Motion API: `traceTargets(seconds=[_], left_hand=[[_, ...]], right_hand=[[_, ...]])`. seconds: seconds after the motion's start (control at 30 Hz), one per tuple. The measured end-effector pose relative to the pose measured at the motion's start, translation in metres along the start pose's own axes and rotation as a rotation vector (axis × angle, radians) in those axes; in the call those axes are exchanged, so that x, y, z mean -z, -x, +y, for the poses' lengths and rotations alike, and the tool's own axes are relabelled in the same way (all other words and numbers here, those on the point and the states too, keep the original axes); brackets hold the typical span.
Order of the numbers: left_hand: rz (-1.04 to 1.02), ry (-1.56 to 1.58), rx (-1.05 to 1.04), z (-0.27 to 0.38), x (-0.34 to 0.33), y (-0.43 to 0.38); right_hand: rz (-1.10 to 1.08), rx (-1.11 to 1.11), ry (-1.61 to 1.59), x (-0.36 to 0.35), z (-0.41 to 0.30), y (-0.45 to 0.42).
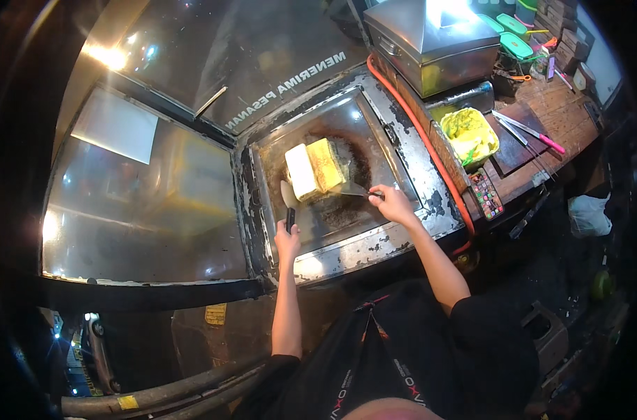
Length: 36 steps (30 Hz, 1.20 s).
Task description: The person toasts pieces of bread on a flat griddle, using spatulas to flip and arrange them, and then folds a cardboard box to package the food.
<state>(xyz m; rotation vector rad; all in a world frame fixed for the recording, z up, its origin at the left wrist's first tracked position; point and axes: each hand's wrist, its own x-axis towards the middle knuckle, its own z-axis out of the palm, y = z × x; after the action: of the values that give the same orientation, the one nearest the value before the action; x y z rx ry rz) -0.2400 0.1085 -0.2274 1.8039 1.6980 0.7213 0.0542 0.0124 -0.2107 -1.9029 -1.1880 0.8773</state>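
Note:
Two thick blocks of bread lie side by side on a metal griddle [318,231]. The left block [303,170] shows a pale white top. A browned yellow face is up on the right block [326,164]. My left hand [287,242] grips the black handle of a broad-bladed metal spatula or knife [288,195], its blade close beside the pale block's left side. In my right hand [392,205] is a metal spatula [354,189], whose blade reaches the lower right corner of the browned block. The blade's tip is blurred, so I cannot tell whether it is under the bread.
An orange hose [429,142] runs along the griddle's right side. Beyond it are a tub of yellow spread [469,137], a smartphone [485,193], a pink-handled knife [552,144] and a metal box [434,52]. Glass panels [192,210] border the left and far sides.

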Motion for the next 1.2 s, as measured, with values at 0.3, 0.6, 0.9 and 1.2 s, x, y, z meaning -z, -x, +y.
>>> traceTargets(seconds=[0.3,0.6,0.9,1.2], left_hand=[[-0.155,0.505,0.348,-0.040,-0.002,0.042],[-0.085,0.029,0.168,-0.044,-0.001,0.076],[0.069,-0.087,0.137,-0.048,0.017,0.132],[-0.503,0.064,0.313,-0.110,-0.031,0.204]], right_hand=[[0.133,0.133,0.160,0.013,0.041,0.055],[0.235,0.127,0.168,0.029,0.042,0.091],[-0.421,-0.030,-0.343,0.034,0.067,0.123],[-0.581,-0.570,-0.190,-0.057,0.211,0.154]])
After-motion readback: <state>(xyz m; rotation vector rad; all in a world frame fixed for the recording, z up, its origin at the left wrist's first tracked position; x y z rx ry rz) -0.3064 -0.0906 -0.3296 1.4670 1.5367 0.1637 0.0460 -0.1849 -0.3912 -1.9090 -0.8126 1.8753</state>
